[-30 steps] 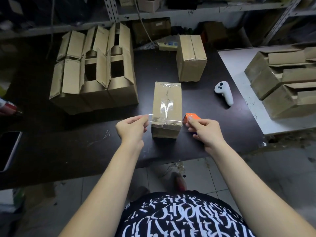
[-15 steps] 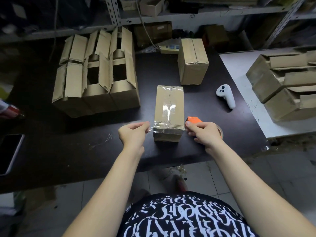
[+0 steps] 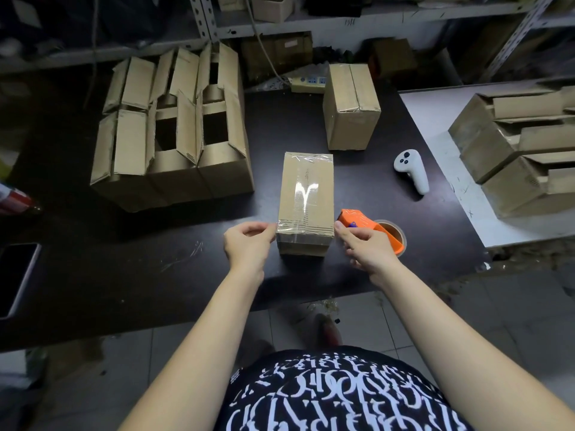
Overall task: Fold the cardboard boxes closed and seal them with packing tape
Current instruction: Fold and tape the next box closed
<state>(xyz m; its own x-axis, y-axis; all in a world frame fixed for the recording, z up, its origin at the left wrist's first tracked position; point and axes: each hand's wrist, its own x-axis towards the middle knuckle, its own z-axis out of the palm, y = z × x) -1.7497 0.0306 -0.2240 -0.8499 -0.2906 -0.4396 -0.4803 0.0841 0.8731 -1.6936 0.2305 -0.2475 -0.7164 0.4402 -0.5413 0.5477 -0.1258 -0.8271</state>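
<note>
A closed cardboard box [image 3: 306,194] stands on the dark table [image 3: 124,269], clear tape running along its top seam. A second strip of clear tape [image 3: 305,229] crosses its near end. My left hand [image 3: 247,244] pinches the strip's free end at the box's left edge. My right hand [image 3: 367,248] grips the orange tape dispenser [image 3: 361,221] with its tape roll [image 3: 393,233] at the box's right edge. Another closed box [image 3: 351,107] stands farther back.
Several open boxes [image 3: 174,132] with raised flaps are clustered at the back left. More open boxes [image 3: 522,150] lie on a white table [image 3: 435,119] at the right. A white controller [image 3: 412,171], a phone [image 3: 15,278] and a power strip [image 3: 308,82] also lie around.
Both hands have come down with the tape strip, from above the box's near end to its side edges. The strip now lies across the box top.
</note>
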